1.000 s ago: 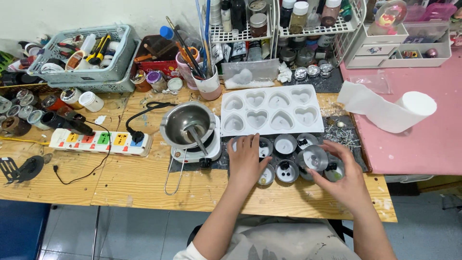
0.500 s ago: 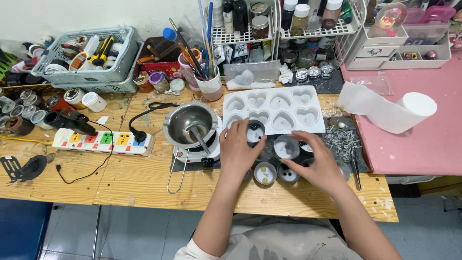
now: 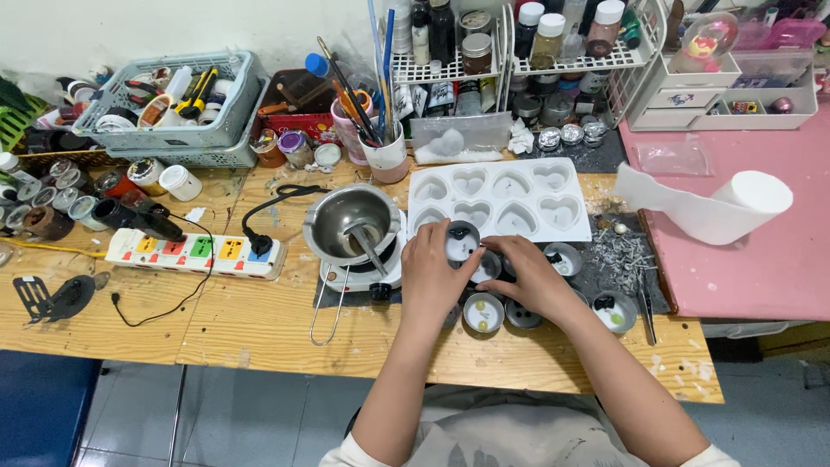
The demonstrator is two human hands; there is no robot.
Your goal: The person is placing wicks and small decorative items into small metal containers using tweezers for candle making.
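My left hand (image 3: 430, 275) holds a small round metal tin cup (image 3: 461, 243) just in front of a white silicone mould with heart-shaped cavities (image 3: 501, 201). My right hand (image 3: 533, 278) lies beside it, its fingertips reaching the same cup's right rim. Below and around the hands, several more small round tins (image 3: 482, 313) stand on a dark mat (image 3: 618, 259), some with a wick in the bottom. To the left of my left hand a steel melting pot (image 3: 350, 223) with a spoon in it sits on a small white hotplate.
A white power strip (image 3: 194, 252) with a black plug lies on the wooden table at left. Baskets, jars and brush cups crowd the back. A paper towel roll (image 3: 743, 203) rests on the pink table (image 3: 761, 277) at right. Tweezers (image 3: 647, 303) lie near the mat's right edge.
Both hands have moved up from the tins near the table's front edge toward the mould. They now meet on one tin cup lifted in front of the mould.
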